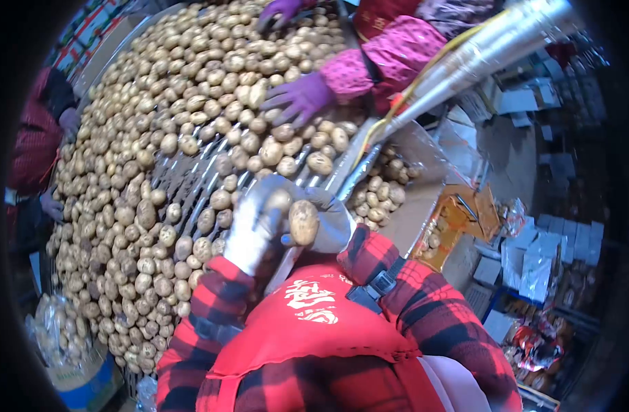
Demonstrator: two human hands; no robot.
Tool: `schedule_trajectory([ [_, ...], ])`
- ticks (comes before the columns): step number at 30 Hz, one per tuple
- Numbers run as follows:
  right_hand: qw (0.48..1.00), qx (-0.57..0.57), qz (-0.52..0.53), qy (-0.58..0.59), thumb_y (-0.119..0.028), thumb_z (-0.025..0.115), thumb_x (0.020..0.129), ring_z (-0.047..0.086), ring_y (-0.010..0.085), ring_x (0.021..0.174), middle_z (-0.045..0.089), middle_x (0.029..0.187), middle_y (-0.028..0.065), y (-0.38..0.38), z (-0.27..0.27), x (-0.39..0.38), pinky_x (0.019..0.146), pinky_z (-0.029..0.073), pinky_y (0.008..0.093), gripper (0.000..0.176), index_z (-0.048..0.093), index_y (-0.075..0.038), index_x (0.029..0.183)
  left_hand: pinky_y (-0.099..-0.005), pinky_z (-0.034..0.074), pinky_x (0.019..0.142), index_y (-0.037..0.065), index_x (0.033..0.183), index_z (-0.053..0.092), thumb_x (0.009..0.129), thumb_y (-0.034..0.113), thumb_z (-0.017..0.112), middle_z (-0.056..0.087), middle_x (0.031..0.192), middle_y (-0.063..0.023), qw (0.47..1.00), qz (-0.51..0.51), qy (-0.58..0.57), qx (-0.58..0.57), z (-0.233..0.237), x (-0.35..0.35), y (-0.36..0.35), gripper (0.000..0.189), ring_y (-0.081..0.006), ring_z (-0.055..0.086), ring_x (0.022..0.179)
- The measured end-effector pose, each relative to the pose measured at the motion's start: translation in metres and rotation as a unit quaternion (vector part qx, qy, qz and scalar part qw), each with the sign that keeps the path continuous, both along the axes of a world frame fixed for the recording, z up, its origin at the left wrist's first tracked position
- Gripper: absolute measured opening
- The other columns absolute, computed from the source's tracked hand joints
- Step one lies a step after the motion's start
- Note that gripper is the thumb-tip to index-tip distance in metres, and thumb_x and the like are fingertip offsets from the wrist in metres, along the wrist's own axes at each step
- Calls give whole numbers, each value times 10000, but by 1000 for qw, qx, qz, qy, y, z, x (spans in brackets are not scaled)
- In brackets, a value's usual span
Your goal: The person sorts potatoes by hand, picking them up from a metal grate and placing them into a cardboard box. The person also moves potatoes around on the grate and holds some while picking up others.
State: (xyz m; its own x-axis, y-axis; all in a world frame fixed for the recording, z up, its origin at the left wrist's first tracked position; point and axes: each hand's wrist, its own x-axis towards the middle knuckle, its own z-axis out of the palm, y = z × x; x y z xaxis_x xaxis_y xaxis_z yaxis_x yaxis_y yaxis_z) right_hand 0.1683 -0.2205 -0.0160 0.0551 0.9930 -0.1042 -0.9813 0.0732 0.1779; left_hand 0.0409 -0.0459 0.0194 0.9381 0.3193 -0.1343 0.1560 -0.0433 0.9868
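Both my hands wear pale work gloves and are close together in front of my red apron (307,309). My left hand (254,223) is closed around a potato (279,200), partly covered by the fingers. In my right hand (331,218) is a larger oval potato (303,223), brownish yellow with darker marks, its front face in full view. Just beyond the hands, loose potatoes (222,199) lie on a slatted metal sorting table (211,165), whose bars show between them.
Across the table a co-worker's purple-gloved hand (302,97) rests on potatoes; another purple glove (278,12) is farther back. A person in dark red (36,144) stands at left. To my right are a plastic-lined box (424,161) of potatoes, an orange crate (441,244) and a plastic-wrapped rail (458,72).
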Motion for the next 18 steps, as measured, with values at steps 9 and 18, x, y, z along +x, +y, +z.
schedule_trajectory([
  [9,891,-313,-250,-216,-438,616,1030,657,370,1199,647,1378,186,-166,25,39,997,572,529,611,551,-10,1461,-507,345,1226,89,1483,574,1013,237,607,516,1553,-203,973,-118,-33,198,-5,-17,-47,495,-413,454,1459],
  [18,584,-484,-176,-627,-225,675,1044,588,235,1319,615,1449,96,-45,35,75,1073,496,415,550,506,-84,1548,-562,300,1250,105,1379,637,962,184,637,571,1491,-162,935,74,69,340,-19,-124,-11,425,-390,475,1442],
])
